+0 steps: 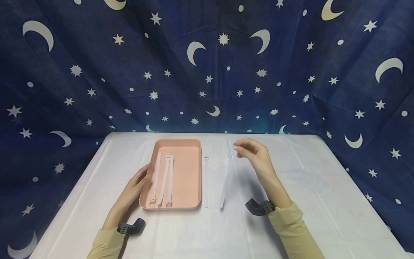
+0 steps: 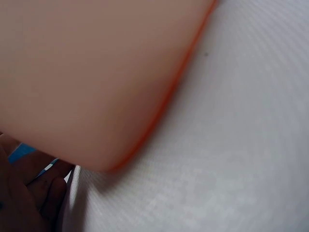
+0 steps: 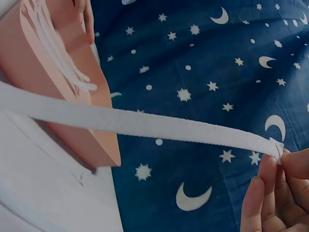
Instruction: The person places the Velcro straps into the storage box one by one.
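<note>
In my left hand (image 1: 137, 183) I hold the left side of a shallow pink tray (image 1: 191, 172), with the fingers along its outer wall. Several white cable ties (image 1: 164, 180) lie lengthwise in the tray's left half. A single cable tie (image 1: 206, 181) lies on the table just right of the tray. Farther right, my right hand (image 1: 253, 153) is raised. In the right wrist view its thumb and fingertips pinch the head end of a white cable tie (image 3: 188, 130), and the band stretches away flat to the left.
A white cloth (image 1: 323, 201) covers the table. Behind it hangs a dark blue curtain (image 1: 178, 97) with moons and stars. A dark wrist strap (image 1: 130, 227) sits on the left wrist and another (image 1: 260, 207) on the right.
</note>
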Motion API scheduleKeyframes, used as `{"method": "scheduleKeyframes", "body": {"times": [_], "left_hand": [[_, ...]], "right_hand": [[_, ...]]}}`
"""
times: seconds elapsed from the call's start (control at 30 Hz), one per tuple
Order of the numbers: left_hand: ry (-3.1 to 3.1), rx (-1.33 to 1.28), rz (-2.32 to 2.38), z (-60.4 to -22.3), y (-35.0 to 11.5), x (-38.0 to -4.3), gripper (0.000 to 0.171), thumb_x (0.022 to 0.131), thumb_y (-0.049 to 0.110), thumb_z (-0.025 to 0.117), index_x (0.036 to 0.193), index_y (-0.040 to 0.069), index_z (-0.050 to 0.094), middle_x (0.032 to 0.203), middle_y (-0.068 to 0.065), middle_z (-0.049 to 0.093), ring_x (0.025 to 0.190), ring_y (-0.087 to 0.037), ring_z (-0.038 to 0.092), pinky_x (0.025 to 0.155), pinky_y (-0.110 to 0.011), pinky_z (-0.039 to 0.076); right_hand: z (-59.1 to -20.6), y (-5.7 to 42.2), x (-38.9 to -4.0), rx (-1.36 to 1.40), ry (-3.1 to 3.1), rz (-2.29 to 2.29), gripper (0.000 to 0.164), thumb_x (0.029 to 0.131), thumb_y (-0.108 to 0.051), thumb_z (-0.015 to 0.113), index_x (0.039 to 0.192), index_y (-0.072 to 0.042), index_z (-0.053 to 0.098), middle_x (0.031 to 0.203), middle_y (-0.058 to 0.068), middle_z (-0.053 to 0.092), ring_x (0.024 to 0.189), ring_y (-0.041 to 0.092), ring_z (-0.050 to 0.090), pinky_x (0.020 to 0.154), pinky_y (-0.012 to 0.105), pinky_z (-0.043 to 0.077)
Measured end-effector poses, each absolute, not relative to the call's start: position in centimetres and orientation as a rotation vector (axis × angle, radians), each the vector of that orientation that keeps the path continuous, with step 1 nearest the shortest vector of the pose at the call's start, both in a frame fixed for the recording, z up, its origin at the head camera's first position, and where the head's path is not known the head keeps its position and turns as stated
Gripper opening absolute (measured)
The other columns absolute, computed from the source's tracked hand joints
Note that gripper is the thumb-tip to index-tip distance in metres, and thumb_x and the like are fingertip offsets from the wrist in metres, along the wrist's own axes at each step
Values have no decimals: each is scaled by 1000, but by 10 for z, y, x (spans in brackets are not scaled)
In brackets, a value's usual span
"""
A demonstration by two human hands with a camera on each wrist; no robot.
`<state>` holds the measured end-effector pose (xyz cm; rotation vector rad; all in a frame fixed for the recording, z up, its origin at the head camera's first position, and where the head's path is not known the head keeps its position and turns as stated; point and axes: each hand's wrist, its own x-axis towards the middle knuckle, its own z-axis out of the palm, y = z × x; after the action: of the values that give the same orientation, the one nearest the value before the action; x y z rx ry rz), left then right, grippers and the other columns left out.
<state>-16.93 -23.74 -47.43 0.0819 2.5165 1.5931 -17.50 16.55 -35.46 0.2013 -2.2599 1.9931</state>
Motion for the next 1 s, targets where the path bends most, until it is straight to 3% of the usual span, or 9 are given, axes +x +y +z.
{"method": "scheduleKeyframes", "body": {"times": [0.43,0.8,0.9,1.0], "left_hand": [[2518,89,1591,-473,-238,-169,58,102,40,42,154,24,21,160,-17,19,149,-42,12,118,-63,14],[2511,83,1610,-472,-237,-168,58,102,41,42,154,23,23,160,-16,20,149,-40,12,119,-61,13],[2517,88,1601,-472,-237,-168,58,102,40,42,154,23,22,160,-17,19,149,-41,12,119,-62,13],[2513,87,1601,-472,-237,-169,58,102,41,42,154,23,22,160,-17,19,149,-41,11,118,-63,13]], "right_hand": [[-347,130,-187,262,-2209,2128,24,90,-2,63,112,9,62,92,-5,67,74,5,63,75,19,56],[-346,99,-193,320,-2249,2147,21,90,-2,61,109,6,64,104,15,65,75,7,63,77,21,57],[-348,92,-197,334,-2234,2184,21,89,0,61,109,7,64,101,12,66,74,7,63,76,21,57],[-350,86,-201,343,-2213,2223,22,89,-1,61,110,8,63,92,-2,66,74,7,63,76,21,57]]}}
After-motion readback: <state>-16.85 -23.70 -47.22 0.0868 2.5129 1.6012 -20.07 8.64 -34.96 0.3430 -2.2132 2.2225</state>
